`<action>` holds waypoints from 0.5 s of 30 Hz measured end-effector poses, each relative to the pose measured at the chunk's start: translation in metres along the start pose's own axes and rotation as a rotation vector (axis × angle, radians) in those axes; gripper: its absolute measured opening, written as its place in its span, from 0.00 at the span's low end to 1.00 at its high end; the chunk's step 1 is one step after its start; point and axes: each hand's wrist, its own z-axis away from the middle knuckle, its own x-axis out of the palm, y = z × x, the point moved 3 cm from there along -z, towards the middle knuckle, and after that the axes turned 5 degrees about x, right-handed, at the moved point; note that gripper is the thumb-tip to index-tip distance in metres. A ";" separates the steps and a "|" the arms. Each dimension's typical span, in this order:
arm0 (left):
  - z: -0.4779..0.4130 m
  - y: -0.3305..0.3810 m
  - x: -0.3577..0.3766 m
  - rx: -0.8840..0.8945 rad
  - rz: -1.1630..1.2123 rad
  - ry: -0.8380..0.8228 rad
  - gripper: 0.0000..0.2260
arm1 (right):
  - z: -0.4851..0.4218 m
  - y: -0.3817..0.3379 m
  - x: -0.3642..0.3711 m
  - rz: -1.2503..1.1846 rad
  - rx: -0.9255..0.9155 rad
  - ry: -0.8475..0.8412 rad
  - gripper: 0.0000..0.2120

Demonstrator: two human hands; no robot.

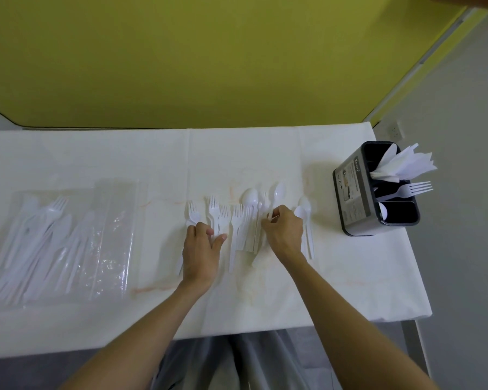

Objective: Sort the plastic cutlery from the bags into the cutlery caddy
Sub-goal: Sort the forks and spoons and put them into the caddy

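Observation:
A loose spread of white plastic forks (223,218) and spoons (250,197) lies at the middle of the table. My left hand (200,249) rests flat on the forks at the left of the spread, fingers apart. My right hand (283,230) pinches a spoon handle among the spoons, fingers curled. At the left lies a clear plastic bag (68,237) holding several more white pieces. The dark cutlery caddy (358,198) stands at the right edge, with white napkins (403,166), one fork (409,191) and a spoon in its compartments.
The table wears a white cloth (335,277) with faint orange stains. A yellow-green wall runs behind it. The table's right edge is just beyond the caddy, and its front edge is near my body.

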 end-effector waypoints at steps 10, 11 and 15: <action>0.003 0.003 -0.004 0.075 -0.052 -0.030 0.09 | -0.005 -0.006 0.003 0.062 0.061 -0.100 0.13; 0.003 0.003 -0.004 0.062 -0.052 -0.036 0.08 | -0.005 -0.005 0.000 0.047 0.061 -0.097 0.12; 0.002 0.003 -0.005 -0.013 -0.015 -0.047 0.05 | 0.001 0.000 -0.009 -0.063 0.065 -0.099 0.09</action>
